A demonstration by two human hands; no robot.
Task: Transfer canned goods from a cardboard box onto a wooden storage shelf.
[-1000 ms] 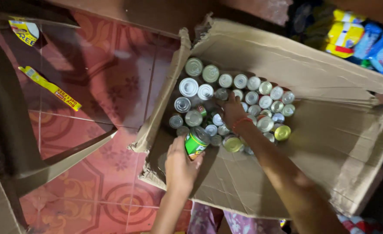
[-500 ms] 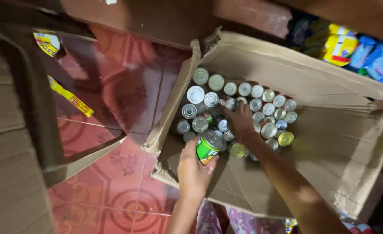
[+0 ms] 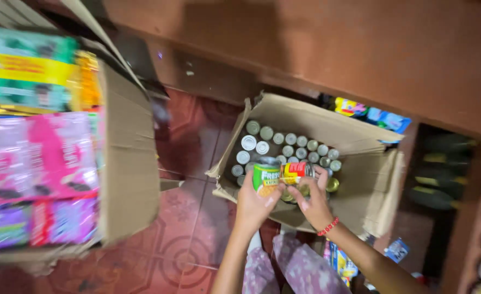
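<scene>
Head | left hand (image 3: 254,204) grips green can (image 3: 266,178) | right hand (image 3: 315,204) grips red-yellow can (image 3: 296,171)

I read this as a small shop's stock corner. An open cardboard box (image 3: 306,117) full of identical tins (image 3: 284,144) sits on a red patterned tile floor (image 3: 191,239). Left of that box, another carton (image 3: 126,158) holds bright packaged goods (image 3: 34,158). Right of the box, dark shelves (image 3: 442,179) carry rows of bottles. Behind the box, more colourful packets (image 3: 371,111) under a brown wooden ledge (image 3: 327,49).
</scene>
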